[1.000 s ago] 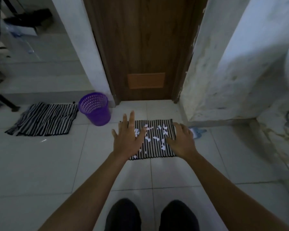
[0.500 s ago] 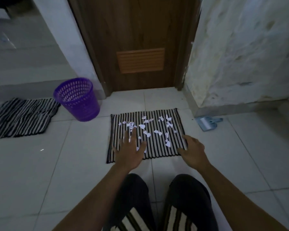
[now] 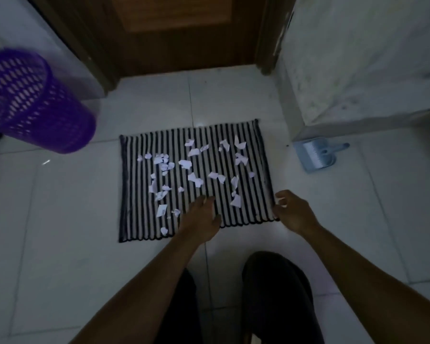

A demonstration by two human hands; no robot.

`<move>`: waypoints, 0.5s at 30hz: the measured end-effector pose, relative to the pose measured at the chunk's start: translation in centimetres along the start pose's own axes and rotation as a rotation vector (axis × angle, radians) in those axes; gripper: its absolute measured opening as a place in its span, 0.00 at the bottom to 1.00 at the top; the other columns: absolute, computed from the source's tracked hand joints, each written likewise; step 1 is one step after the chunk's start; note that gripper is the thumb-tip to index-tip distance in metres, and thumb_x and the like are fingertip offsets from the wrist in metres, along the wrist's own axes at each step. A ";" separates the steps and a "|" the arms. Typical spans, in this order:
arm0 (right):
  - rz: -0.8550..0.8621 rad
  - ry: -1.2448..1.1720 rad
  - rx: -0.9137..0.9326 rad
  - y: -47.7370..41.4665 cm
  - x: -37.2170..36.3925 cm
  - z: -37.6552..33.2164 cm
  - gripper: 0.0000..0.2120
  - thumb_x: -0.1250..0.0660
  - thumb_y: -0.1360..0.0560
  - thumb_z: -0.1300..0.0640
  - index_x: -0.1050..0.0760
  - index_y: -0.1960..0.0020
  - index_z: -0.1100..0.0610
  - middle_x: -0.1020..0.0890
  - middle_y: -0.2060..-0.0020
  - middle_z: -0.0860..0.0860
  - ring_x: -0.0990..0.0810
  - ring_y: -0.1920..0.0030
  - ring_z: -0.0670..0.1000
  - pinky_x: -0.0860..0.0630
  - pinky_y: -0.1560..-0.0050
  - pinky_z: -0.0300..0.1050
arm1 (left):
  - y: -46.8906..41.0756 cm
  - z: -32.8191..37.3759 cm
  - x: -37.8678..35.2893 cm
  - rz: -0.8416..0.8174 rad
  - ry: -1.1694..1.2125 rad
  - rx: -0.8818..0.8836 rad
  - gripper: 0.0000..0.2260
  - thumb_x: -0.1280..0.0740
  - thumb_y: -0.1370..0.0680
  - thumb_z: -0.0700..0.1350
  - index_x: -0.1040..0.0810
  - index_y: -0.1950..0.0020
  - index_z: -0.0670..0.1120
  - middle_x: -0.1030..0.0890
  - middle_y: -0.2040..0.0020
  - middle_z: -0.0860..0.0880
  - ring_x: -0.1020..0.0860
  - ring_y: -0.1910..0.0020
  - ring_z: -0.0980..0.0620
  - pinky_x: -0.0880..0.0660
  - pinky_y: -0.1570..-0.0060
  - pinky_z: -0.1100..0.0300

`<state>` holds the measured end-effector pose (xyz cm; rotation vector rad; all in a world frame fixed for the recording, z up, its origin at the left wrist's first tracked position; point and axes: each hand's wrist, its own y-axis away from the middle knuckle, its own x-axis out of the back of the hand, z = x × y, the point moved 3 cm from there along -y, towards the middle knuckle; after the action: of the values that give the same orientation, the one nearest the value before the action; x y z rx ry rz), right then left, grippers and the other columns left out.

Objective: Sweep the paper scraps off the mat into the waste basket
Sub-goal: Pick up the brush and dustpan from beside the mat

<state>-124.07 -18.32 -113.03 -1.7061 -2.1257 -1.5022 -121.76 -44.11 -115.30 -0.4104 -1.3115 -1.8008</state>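
A black-and-white striped mat (image 3: 255, 207) lies on the tiled floor before a wooden door. Several white paper scraps (image 3: 195, 180) are scattered over it. A purple mesh waste basket (image 3: 32, 103) stands on the floor at the far left. My left hand (image 3: 201, 219) rests over the mat's near edge, fingers relaxed and pointing away, holding nothing. My right hand (image 3: 292, 211) hovers at the mat's near right corner with fingers loosely curled; it seems empty and I cannot tell whether it touches the mat.
A small blue dustpan with a brush (image 3: 317, 155) lies on the floor right of the mat, by the wall base (image 3: 358, 120). The brown door (image 3: 179, 33) is shut behind the mat. My knees (image 3: 278, 299) are at the bottom.
The view has dropped closer to the floor and tilted down. My left hand shifted right along the mat's near edge. My right hand's fingers have curled at the corner.
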 end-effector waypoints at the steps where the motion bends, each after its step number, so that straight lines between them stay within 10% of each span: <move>1: -0.022 0.015 0.002 -1.3 -0.5 0.3 0.17 0.37 0.22 0.58 0.30 0.34 0.56 0.22 0.44 0.54 0.25 0.50 0.49 0.28 0.50 0.40 | -1.6 0.4 -0.5 -0.020 -0.028 -0.008 0.30 0.40 0.18 0.56 0.44 0.19 0.48 0.45 0.18 0.44 0.44 0.21 0.42 0.40 0.25 0.41; 7: 0.007 -0.026 -0.004 -8.6 -2.1 3.0 0.14 0.37 0.23 0.56 0.27 0.38 0.55 0.20 0.45 0.53 0.21 0.49 0.52 0.23 0.47 0.47 | -9.5 4.7 -3.6 0.040 -0.110 -0.169 0.25 0.38 0.18 0.51 0.36 0.21 0.46 0.35 0.23 0.43 0.36 0.26 0.40 0.32 0.32 0.43; 15: 0.525 0.002 -0.167 -17.3 7.3 8.0 0.16 0.36 0.26 0.58 0.29 0.38 0.57 0.28 0.39 0.62 0.28 0.41 0.64 0.28 0.43 0.56 | -15.8 12.4 -6.4 -0.076 -0.282 -0.236 0.28 0.41 0.17 0.53 0.44 0.18 0.49 0.44 0.19 0.46 0.46 0.22 0.43 0.43 0.26 0.44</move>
<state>-136.06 -6.45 -124.40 -2.0907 -1.4091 -1.5340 -133.01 -28.80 -124.49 -0.7762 -1.3194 -2.0249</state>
